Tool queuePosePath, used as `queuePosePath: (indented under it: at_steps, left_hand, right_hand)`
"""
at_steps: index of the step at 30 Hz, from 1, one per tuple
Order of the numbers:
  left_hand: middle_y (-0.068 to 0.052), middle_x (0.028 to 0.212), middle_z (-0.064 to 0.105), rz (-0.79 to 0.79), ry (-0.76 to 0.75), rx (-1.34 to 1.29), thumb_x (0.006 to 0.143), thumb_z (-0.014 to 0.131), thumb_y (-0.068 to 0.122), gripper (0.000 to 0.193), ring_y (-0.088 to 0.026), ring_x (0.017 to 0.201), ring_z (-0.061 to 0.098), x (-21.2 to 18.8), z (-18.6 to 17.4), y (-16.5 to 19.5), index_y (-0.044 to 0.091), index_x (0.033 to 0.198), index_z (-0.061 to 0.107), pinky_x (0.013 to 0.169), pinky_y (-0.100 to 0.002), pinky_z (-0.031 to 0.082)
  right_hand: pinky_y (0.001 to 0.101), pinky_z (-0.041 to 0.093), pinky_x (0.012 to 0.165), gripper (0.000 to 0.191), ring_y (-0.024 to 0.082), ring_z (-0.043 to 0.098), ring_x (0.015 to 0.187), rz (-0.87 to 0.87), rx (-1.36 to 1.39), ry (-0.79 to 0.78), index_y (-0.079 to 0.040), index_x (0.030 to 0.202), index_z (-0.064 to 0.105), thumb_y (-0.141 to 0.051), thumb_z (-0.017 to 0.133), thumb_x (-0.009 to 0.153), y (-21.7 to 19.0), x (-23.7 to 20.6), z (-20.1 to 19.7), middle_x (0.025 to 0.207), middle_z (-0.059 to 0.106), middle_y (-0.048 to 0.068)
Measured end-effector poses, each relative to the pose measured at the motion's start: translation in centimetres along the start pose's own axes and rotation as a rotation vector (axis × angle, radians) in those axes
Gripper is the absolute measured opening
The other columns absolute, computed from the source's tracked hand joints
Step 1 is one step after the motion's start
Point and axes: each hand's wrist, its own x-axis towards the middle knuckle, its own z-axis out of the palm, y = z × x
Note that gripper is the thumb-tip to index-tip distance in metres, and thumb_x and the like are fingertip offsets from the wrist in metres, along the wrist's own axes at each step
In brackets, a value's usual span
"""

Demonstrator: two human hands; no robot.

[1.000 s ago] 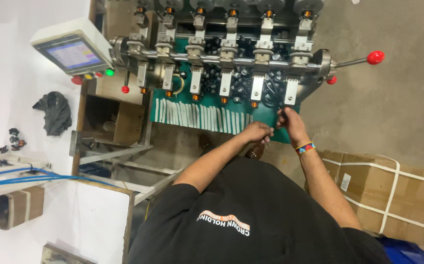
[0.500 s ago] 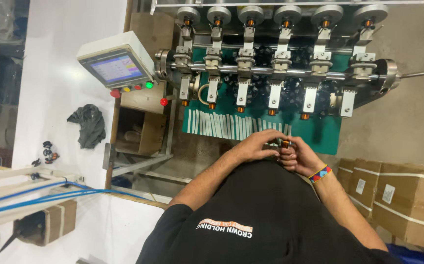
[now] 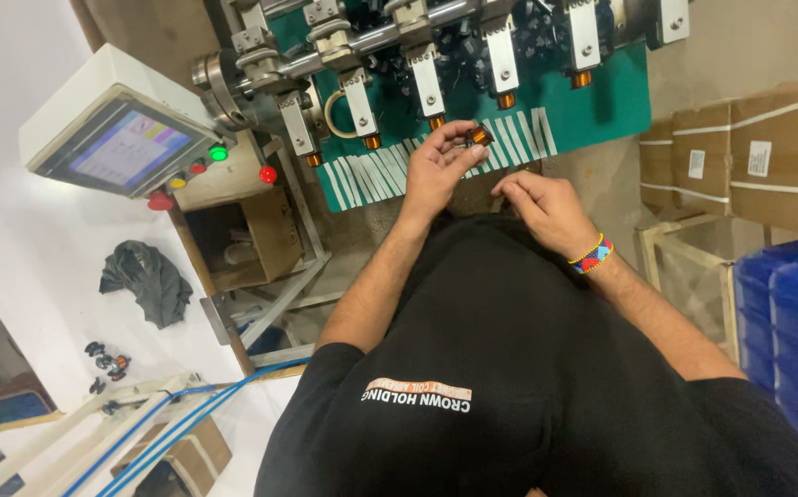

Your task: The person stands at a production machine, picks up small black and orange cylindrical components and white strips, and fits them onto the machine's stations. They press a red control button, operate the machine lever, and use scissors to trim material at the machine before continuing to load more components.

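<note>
My left hand (image 3: 434,170) is raised in front of the winding machine, its fingertips closed on a small dark bobbin wound with copper wire (image 3: 478,136). Below and to the right, my right hand (image 3: 546,207) hovers back-up with fingers curled, a beaded bracelet (image 3: 592,255) on the wrist. Its palm is hidden, so I cannot tell if it holds anything. Both hands are over the green machine panel (image 3: 601,101) with white strips (image 3: 371,170), just under a row of metal spindles with orange tips (image 3: 436,120).
A control box with a touch screen (image 3: 118,147) and coloured buttons (image 3: 219,154) stands left. Strapped cardboard cartons (image 3: 767,156) and blue crates (image 3: 786,322) are at right. A dark rag (image 3: 146,281), small parts (image 3: 109,359) and blue hoses (image 3: 169,419) lie at left.
The view has shifted closer and to the right. My hands, joined at the bobbin before, have separated: the left lifted the bobbin toward the spindles, the right stayed lower.
</note>
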Motion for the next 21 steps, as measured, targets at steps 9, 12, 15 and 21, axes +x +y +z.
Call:
queuePosePath:
  at_steps: [9, 12, 15, 21]
  left_hand:
    - [-0.008, 0.106, 0.072, -0.119, -0.323, 1.155, 0.093, 0.075, 0.005, 0.038, -0.013, 0.088, 0.068, -0.2, 0.9, -3.1, 0.005, 0.129, 0.067, 0.082, -0.030, 0.056]
    - [-0.008, 0.119, 0.069, -0.067, -0.126, 0.479, 0.097, 0.072, 0.000, 0.036, -0.011, 0.097, 0.069, 0.2, 2.5, -4.7, 0.000, 0.131, 0.061, 0.088, -0.029, 0.058]
    - [-0.010, 0.128, 0.065, -0.055, -0.148, 0.118, 0.099, 0.070, -0.002, 0.042, -0.016, 0.114, 0.067, 0.6, 4.4, -6.2, 0.001, 0.139, 0.056, 0.100, -0.031, 0.056]
    - [-0.013, 0.129, 0.065, -0.171, -0.046, -0.190, 0.098, 0.071, 0.002, 0.047, -0.024, 0.120, 0.068, 1.4, 8.1, -9.1, 0.002, 0.141, 0.052, 0.102, -0.038, 0.057]
  right_hand:
    - [0.0456, 0.051, 0.067, 0.017, 0.038, 0.067, 0.079, -0.239, -0.467, 0.118, -0.006, 0.099, 0.072, -0.019, 0.062, 0.103, 1.7, 0.8, -2.7, 0.085, 0.071, 0.016]
    - [0.0444, 0.052, 0.067, 0.017, 0.036, 0.068, 0.077, -0.302, -0.416, 0.092, -0.006, 0.097, 0.070, -0.018, 0.061, 0.102, 0.7, -0.1, -3.7, 0.083, 0.070, 0.015]
    - [0.0386, 0.053, 0.065, 0.019, 0.027, 0.070, 0.069, -0.232, -0.204, -0.020, -0.006, 0.096, 0.067, -0.019, 0.056, 0.104, 0.0, -0.7, -4.8, 0.074, 0.069, 0.009]
    - [0.0335, 0.053, 0.061, 0.021, 0.018, 0.069, 0.062, -0.213, -0.086, -0.208, -0.008, 0.096, 0.067, -0.020, 0.053, 0.106, 1.2, -0.5, -8.7, 0.070, 0.070, 0.003]
